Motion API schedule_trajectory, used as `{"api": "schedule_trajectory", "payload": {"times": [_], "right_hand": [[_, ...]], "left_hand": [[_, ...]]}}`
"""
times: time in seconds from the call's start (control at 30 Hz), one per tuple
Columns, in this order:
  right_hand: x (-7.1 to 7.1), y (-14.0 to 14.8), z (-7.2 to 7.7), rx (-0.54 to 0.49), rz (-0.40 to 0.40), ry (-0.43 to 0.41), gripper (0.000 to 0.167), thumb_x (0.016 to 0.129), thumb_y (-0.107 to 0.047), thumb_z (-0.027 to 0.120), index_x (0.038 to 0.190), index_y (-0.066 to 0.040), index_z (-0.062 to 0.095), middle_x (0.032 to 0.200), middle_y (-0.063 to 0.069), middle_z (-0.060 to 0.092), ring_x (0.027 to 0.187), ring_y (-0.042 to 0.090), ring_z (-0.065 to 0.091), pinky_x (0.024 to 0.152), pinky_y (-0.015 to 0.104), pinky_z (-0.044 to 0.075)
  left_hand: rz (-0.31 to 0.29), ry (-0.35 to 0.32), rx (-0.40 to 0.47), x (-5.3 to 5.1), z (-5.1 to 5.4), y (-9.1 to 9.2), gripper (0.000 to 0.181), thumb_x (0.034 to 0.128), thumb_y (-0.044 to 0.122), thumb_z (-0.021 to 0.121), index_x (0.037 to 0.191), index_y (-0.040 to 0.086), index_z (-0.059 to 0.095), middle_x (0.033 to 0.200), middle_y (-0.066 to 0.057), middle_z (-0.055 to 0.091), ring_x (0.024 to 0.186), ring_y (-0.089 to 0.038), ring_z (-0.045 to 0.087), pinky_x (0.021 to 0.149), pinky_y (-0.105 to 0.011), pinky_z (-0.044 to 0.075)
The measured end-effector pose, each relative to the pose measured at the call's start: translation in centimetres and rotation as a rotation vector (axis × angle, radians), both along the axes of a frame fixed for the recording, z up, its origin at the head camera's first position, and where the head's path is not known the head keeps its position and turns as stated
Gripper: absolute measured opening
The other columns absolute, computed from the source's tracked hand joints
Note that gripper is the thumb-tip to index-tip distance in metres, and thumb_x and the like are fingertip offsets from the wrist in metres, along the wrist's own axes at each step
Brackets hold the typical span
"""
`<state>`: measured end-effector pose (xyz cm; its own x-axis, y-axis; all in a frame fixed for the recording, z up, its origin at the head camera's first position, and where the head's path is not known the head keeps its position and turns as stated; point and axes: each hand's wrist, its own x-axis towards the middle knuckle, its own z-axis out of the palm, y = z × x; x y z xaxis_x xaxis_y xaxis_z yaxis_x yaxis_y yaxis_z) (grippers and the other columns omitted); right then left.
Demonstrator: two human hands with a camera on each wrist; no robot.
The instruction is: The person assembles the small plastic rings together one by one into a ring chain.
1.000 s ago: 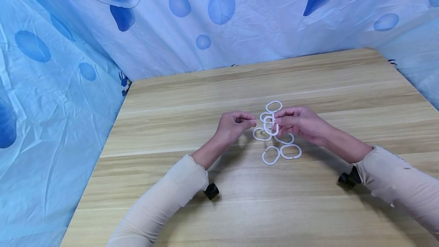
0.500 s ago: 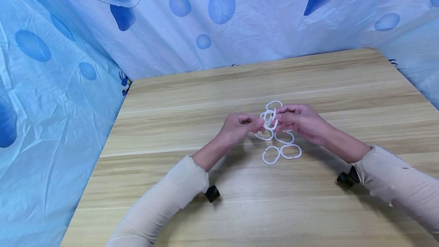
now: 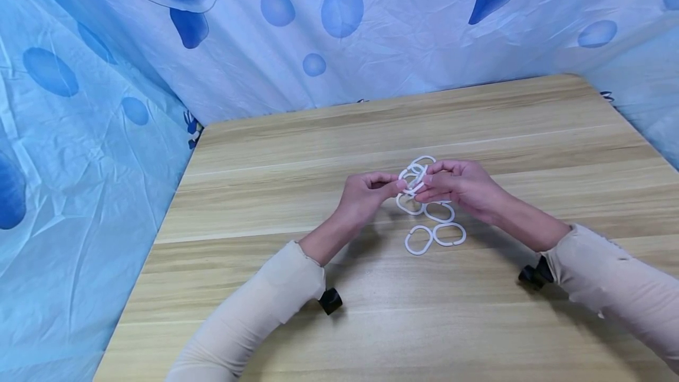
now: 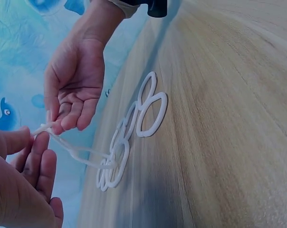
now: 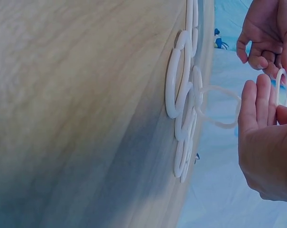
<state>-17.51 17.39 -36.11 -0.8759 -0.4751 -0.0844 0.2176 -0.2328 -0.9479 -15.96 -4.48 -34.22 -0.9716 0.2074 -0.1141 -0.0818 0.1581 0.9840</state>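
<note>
My left hand [image 3: 365, 198] pinches a white oval ring [image 3: 401, 177] between thumb and fingertips, above the table. Close on its right, my right hand [image 3: 465, 188] pinches a white ring [image 3: 420, 186] that overlaps the first. In the left wrist view, a raised ring [image 4: 77, 156] slants from the fingers down to the rings on the table. The right wrist view shows a ring [image 5: 282, 76] between both hands and another [image 5: 222, 124] hanging toward the tabletop. Whether the held rings are linked cannot be told.
Several white rings lie on the wooden table [image 3: 265, 193] under and in front of the hands, including a touching pair [image 3: 419, 240] nearest me. One ring [image 3: 431, 159] lies beyond them. A blue patterned curtain [image 3: 239, 63] stands behind and left of the table.
My left hand has moved right to the rings and now pinches one. The ring in my right hand has tilted and shifted slightly left and up.
</note>
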Motion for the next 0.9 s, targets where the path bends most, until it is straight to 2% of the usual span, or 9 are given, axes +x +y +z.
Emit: {"api": "schedule_trajectory", "payload": {"times": [0.17, 0.33, 0.47, 0.6, 0.8, 0.9], "right_hand": [[0.0, 0.6, 0.1, 0.019, 0.028, 0.015, 0.01, 0.095, 0.001, 0.055, 0.103, 0.007, 0.056, 0.088, 0.015, 0.071, 0.082, 0.025, 0.071, 0.083, 0.04, 0.054], [-0.2, 2.0, 0.2, 0.093, 0.025, 0.053, 0.012, 0.093, 0.0, 0.059, 0.104, 0.006, 0.06, 0.087, 0.014, 0.07, 0.08, 0.022, 0.069, 0.082, 0.038, 0.055], [-0.7, 3.0, 0.4, 0.263, 0.0, 0.15, 0.013, 0.093, -0.005, 0.062, 0.104, 0.0, 0.064, 0.09, 0.009, 0.07, 0.083, 0.021, 0.068, 0.08, 0.033, 0.055], [-1.4, 3.8, 0.7, 0.415, -0.05, 0.232, 0.016, 0.092, -0.009, 0.065, 0.106, 0.0, 0.064, 0.091, 0.003, 0.071, 0.085, 0.019, 0.066, 0.078, 0.031, 0.054], [-2.6, 4.7, 0.4, 0.56, -0.135, 0.246, 0.025, 0.089, -0.011, 0.069, 0.111, -0.001, 0.065, 0.092, 0.001, 0.068, 0.085, 0.019, 0.063, 0.075, 0.031, 0.053], [-3.4, 5.0, 0.1, 0.623, -0.144, 0.27, 0.033, 0.089, -0.014, 0.071, 0.117, 0.001, 0.063, 0.093, 0.002, 0.064, 0.086, 0.017, 0.061, 0.073, 0.03, 0.052]], "left_hand": [[0.021, 0.024, 0.016, -0.1, 0.2, -0.4, 0.022, 0.0873, 0.019, 0.072, 0.102, 0.003, 0.073, 0.089, -0.006, 0.072, 0.084, -0.015, 0.065, 0.091, -0.041, 0.05], [0.046, 0.057, 0.013, -0.3, 0.6, -1.0, 0.02, 0.0889, 0.018, 0.07, 0.1, 0.002, 0.073, 0.086, -0.006, 0.072, 0.079, -0.012, 0.062, 0.092, -0.045, 0.048], [0.058, 0.079, -0.007, -0.5, 0.6, -1.3, 0.018, 0.0897, 0.019, 0.07, 0.098, 0.003, 0.073, 0.085, -0.004, 0.071, 0.078, -0.011, 0.061, 0.091, -0.043, 0.049], [0.077, 0.073, -0.017, -0.6, 0.6, -1.6, 0.018, 0.0897, 0.019, 0.07, 0.098, 0.004, 0.074, 0.084, -0.003, 0.071, 0.078, -0.012, 0.061, 0.09, -0.041, 0.05], [0.089, 0.061, -0.01, -0.8, 0.6, -2.0, 0.018, 0.0898, 0.019, 0.069, 0.098, 0.003, 0.073, 0.082, -0.002, 0.07, 0.078, -0.012, 0.061, 0.091, -0.042, 0.049], [0.089, 0.065, -0.006, -0.8, 0.6, -2.1, 0.019, 0.0896, 0.018, 0.07, 0.098, 0.002, 0.073, 0.081, -0.002, 0.07, 0.077, -0.012, 0.061, 0.092, -0.043, 0.049]]}}
